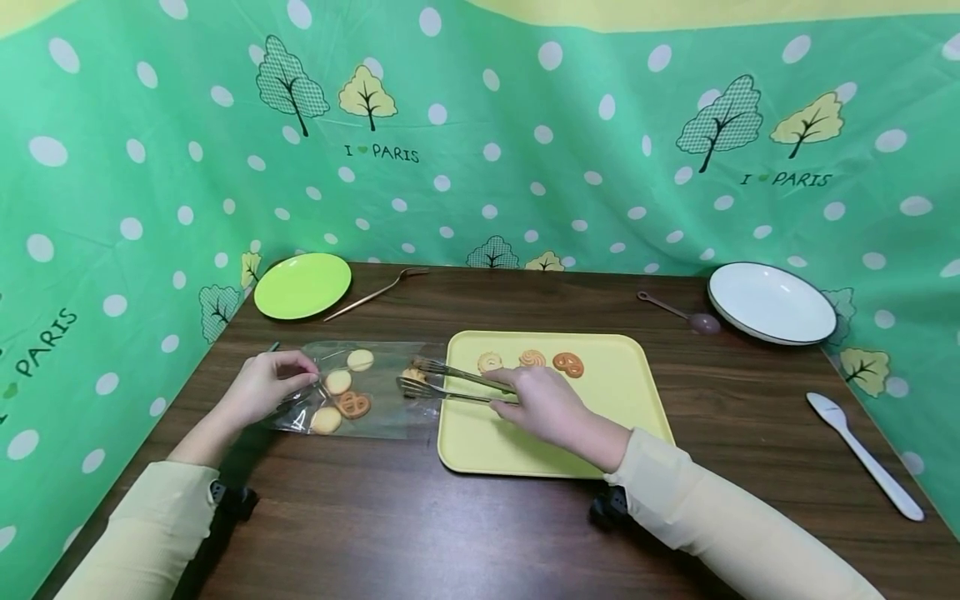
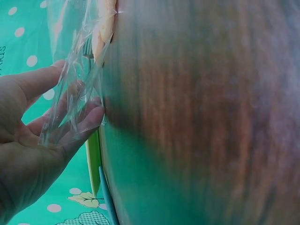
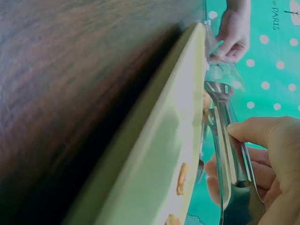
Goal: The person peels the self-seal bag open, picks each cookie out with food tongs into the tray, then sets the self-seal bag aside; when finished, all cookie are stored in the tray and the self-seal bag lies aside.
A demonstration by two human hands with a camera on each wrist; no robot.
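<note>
Head view: desk cut off along near edge; left sleeve and right sleeve too. Right hand hides tongs' handle end. Gripped cookie partly covered, kind unclear. Right sleeve covers tray's near right corner. Teal-tipped item behind left hand mostly hidden, unidentifiable. Left wrist view: desk blurred, clear bag cut by top edge. Right wrist view: tray, lowest cookie cut by bottom edge.

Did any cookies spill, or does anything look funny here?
No, nothing stands out. Every cookie I can see is on the yellow tray, inside the clear bag or at the tongs' tips, and nothing looks broken.
</note>
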